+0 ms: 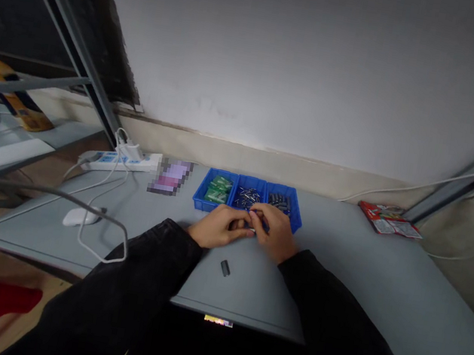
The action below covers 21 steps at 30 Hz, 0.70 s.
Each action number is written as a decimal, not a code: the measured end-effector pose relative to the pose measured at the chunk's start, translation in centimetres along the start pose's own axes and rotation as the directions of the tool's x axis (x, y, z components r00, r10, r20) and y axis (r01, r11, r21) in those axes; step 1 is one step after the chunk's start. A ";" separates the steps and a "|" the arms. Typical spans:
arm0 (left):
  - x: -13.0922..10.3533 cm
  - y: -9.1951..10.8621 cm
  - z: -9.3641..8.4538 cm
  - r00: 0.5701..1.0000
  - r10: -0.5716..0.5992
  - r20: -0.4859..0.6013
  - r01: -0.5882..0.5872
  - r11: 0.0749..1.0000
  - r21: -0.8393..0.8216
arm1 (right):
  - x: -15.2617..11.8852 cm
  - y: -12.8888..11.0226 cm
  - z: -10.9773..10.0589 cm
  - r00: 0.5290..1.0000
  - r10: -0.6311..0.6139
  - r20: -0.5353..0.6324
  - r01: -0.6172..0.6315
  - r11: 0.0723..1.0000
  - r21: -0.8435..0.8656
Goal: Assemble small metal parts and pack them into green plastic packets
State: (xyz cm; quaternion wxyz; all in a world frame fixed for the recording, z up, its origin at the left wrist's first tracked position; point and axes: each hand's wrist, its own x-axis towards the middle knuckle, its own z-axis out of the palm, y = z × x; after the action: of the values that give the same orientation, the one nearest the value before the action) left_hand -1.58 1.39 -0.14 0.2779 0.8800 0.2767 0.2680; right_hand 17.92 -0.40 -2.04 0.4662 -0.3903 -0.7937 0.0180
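Observation:
My left hand (pixel 224 227) and my right hand (pixel 272 231) meet just in front of three blue bins, fingertips close together. Both are closed in a pinch around something small, of which only a pale sliver shows between the fingers. Green pieces (pixel 218 189) fill the left bin. In the middle bin lie small shiny metal pins (pixel 248 196). The right bin holds dark grey cylindrical pieces (pixel 279 200), partly hidden behind my right hand. A single dark grey piece (pixel 225 268) lies on the table nearer to me, below my left hand.
On the grey table (pixel 364 284), a white power strip (pixel 124 160), cables and a white charger-like item (pixel 82 216) lie to the left. A blurred-out purple item (pixel 171 177) sits left of the bins. At the far right is a red packet (pixel 388 220). Metal posts flank the table.

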 end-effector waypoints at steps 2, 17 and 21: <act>0.0 0.0 -0.1 0.996 0.029 -0.090 -0.024 0.998 0.057 | 0.1 0.0 -0.2 0.998 0.025 0.064 -0.026 0.999 0.023; 0.0 -0.8 0.0 0.942 0.079 -0.327 -0.060 0.996 0.067 | -0.1 0.9 0.3 1.000 0.002 -0.018 -0.001 0.999 0.034; 0.1 -0.7 0.0 0.929 0.080 -0.361 -0.053 0.995 0.083 | 0.0 0.8 0.3 0.999 0.006 -0.035 -0.006 1.000 0.019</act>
State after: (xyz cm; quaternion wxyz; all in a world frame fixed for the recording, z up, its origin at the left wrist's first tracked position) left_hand -1.75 1.92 -0.55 0.1809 0.8333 0.3028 0.4257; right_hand 18.18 0.25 -2.51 0.4836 -0.3885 -0.7841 0.0201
